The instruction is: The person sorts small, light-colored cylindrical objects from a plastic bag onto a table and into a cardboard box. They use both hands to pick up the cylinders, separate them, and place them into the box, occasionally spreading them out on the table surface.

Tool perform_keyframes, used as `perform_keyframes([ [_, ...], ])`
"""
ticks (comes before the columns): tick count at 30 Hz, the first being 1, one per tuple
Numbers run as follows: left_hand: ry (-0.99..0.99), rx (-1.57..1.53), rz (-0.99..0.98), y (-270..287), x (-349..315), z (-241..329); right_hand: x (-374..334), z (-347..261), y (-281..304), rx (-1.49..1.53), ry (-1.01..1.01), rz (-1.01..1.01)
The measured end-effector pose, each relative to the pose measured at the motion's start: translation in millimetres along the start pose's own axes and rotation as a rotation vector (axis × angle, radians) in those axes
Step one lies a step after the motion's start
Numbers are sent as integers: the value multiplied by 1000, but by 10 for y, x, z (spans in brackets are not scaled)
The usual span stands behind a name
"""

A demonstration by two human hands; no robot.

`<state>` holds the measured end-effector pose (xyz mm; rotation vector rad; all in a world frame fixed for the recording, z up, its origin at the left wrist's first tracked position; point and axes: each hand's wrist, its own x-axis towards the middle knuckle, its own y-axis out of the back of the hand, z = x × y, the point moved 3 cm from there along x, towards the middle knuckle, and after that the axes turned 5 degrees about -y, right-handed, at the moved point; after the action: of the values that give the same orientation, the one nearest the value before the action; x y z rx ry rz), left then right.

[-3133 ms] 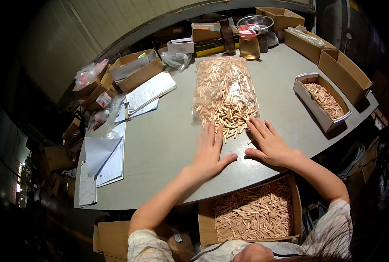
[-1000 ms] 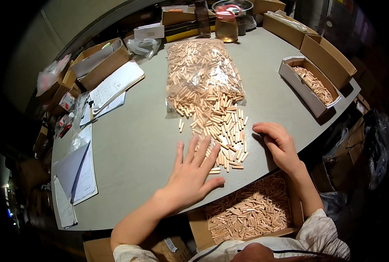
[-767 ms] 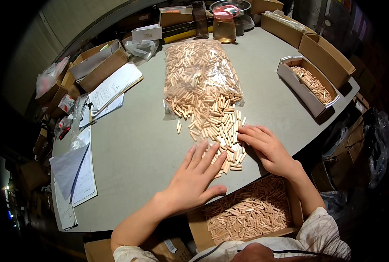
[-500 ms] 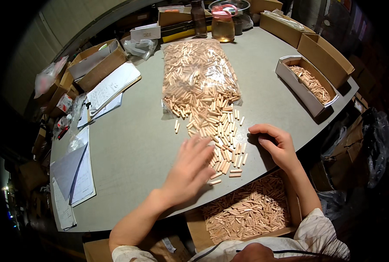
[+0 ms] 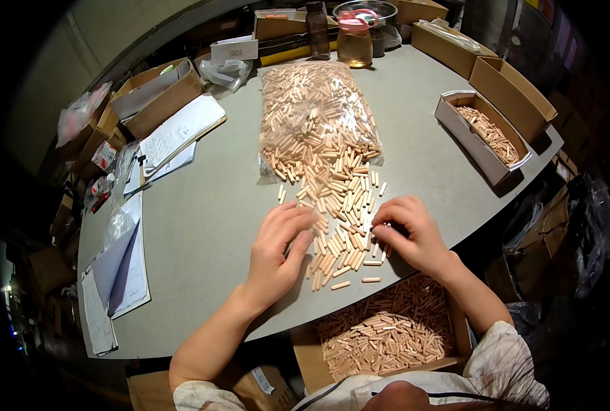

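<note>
Small wooden dowel pins [image 5: 338, 193] spill in a strip from the mouth of a large clear plastic bag [image 5: 315, 103] full of the same pins. My left hand [image 5: 277, 245] rests along the strip's left side, its fingers stretched forward and the thumb apart, with no pin visible in it. On the right side my right hand [image 5: 414, 231] curves beside the pins, a gap showing between thumb and fingers. Its fingertips are near the loose pins, some partly hidden beneath it. Under the table's near edge sits an open cardboard box [image 5: 459, 322] heaped with dowel pins.
A narrow box [image 5: 470, 145] with pins stands at the right, by an empty carton [image 5: 512, 96]. At the back are a jug with a pink lid [image 5: 355, 48] and a dark bottle [image 5: 316, 31]. Papers [image 5: 181, 133] and a cardboard box [image 5: 157, 103] line the left side.
My left hand has moved left and slightly forward, off the near pins. My right hand has moved left and down toward the strip. Some near pins have shifted and spread.
</note>
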<state>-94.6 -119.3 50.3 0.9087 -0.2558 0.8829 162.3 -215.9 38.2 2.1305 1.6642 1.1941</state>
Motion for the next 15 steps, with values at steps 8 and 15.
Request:
perform_keyframes([
  [8, -14, 23, 18, 35, -8, -1, -68, 189, 132, 136, -173, 17],
  [15, -20, 33, -5, 35, 16, 9, -46, 176, 66, 50, -75, -134],
])
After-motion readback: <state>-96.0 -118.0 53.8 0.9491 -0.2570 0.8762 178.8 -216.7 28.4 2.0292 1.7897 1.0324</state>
